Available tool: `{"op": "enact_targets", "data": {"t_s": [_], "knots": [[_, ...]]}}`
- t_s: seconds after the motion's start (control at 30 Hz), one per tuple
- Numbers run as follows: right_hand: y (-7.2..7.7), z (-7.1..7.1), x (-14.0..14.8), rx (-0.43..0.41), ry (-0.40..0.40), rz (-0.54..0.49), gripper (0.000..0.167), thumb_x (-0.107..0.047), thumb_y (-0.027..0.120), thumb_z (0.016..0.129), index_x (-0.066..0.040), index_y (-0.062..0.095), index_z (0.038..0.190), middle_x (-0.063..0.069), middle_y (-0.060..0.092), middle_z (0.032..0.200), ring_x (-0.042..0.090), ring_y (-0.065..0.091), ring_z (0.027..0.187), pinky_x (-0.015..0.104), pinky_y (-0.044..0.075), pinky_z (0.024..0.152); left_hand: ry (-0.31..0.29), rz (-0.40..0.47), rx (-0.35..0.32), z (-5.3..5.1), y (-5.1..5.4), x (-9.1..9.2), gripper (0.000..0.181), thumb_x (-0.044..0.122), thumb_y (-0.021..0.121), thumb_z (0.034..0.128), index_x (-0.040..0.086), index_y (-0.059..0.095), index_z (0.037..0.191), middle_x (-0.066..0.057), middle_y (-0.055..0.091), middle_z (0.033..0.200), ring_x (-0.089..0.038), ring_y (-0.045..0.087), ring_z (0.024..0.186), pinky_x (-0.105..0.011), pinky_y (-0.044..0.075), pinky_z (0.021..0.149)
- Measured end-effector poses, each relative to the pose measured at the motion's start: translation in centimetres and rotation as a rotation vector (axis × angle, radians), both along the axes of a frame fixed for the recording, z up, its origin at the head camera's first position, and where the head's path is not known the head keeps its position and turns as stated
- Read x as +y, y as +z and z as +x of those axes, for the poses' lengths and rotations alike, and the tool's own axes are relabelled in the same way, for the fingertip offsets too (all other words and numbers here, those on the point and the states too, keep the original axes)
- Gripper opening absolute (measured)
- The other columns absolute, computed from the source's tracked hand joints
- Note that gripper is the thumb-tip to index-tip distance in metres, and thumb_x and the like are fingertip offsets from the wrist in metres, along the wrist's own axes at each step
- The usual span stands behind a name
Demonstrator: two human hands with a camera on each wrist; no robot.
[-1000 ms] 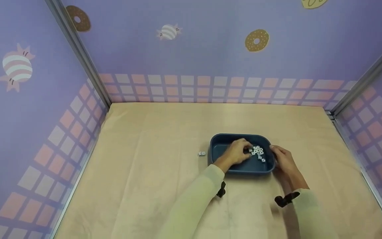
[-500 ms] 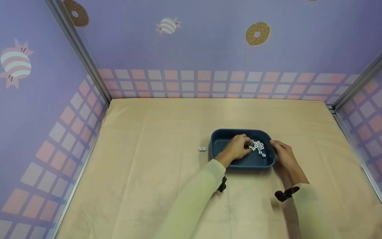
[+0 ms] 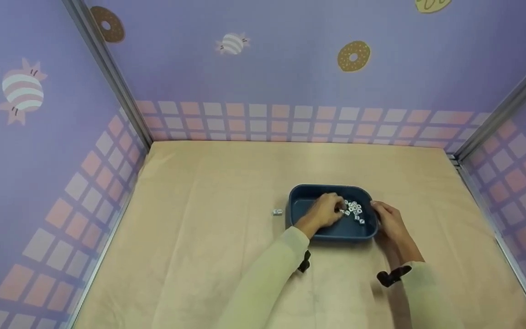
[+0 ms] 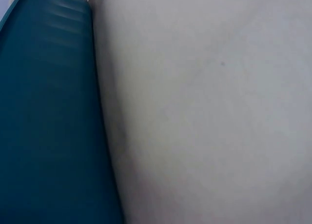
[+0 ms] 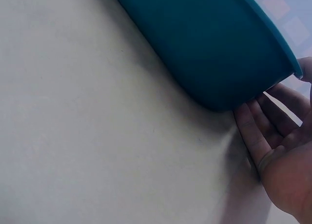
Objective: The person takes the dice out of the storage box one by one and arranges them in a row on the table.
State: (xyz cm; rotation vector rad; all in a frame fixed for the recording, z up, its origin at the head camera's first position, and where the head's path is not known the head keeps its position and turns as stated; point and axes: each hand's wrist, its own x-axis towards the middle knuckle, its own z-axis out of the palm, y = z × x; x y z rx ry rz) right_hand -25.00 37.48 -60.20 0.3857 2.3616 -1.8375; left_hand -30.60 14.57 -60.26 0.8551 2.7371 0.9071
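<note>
A dark blue rectangular tub (image 3: 343, 237) stands on the cloth, with several white dice (image 3: 354, 208) loosely piled in its right part. My left hand (image 3: 325, 211) reaches inside with bent fingers, its fingertips at the left edge of the pile. Whether a die sits between those fingertips is too small to tell. At the tub's right end my right hand (image 3: 391, 220) grips the wall, thumb at the rim and fingers against the outside in the right wrist view. The left wrist view shows only the tub's outer wall (image 4: 53, 116) and cloth, with the left hand's fingers out of sight.
Two white dice (image 3: 277, 212) lie side by side on the cloth just left of the tub. A beige cloth (image 3: 208, 256) covers the table. Purple patterned panels (image 3: 281, 73) enclose the back and both sides, with metal posts (image 3: 107, 68) at the corners.
The left fingers have shifted slightly among the dice, and the pile's left edge looks a little rearranged. The head view dipped and came back. My right hand keeps its place on the tub.
</note>
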Motion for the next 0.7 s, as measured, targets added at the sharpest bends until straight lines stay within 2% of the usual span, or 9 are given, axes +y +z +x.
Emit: {"op": "enact_targets", "data": {"t_s": [0.27, 0.53, 0.7], "knots": [[0.14, 0.1, -0.06, -0.009, -0.004, 0.005, 0.067, -0.044, 0.051, 0.112, 0.005, 0.044, 0.157, 0.023, 0.039, 0.165, 0.034, 0.03, 0.157, 0.045, 0.022, 0.129, 0.015, 0.024, -0.014, -0.03, 0.02, 0.11, 0.01, 0.016, 0.073, 0.1008, 0.019, 0.078, 0.109, 0.007, 0.065, 0.102, -0.006, 0.06, 0.092, -0.019, 0.05, 0.082], [-0.07, 0.19, -0.11, 0.002, -0.029, -0.004, 0.066, -0.046, 0.052, 0.111, 0.004, 0.049, 0.154, 0.024, 0.046, 0.159, 0.032, 0.038, 0.152, 0.043, 0.025, 0.128, 0.009, 0.032, -0.011, 0.16, 0.09, -0.02, 0.01, 0.019, 0.07, 0.1033, 0.019, 0.077, 0.11, 0.007, 0.064, 0.104, -0.006, 0.06, 0.093, -0.02, 0.05, 0.083], [-0.1, 0.17, -0.07, -0.004, -0.023, 0.009, 0.067, -0.045, 0.052, 0.111, 0.003, 0.046, 0.156, 0.022, 0.043, 0.163, 0.032, 0.033, 0.155, 0.044, 0.022, 0.129, 0.009, 0.138, -0.028, 0.1, 0.28, -0.42, 0.012, 0.017, 0.07, 0.1037, 0.015, 0.077, 0.113, 0.003, 0.065, 0.105, -0.008, 0.062, 0.094, -0.019, 0.051, 0.082]]}}
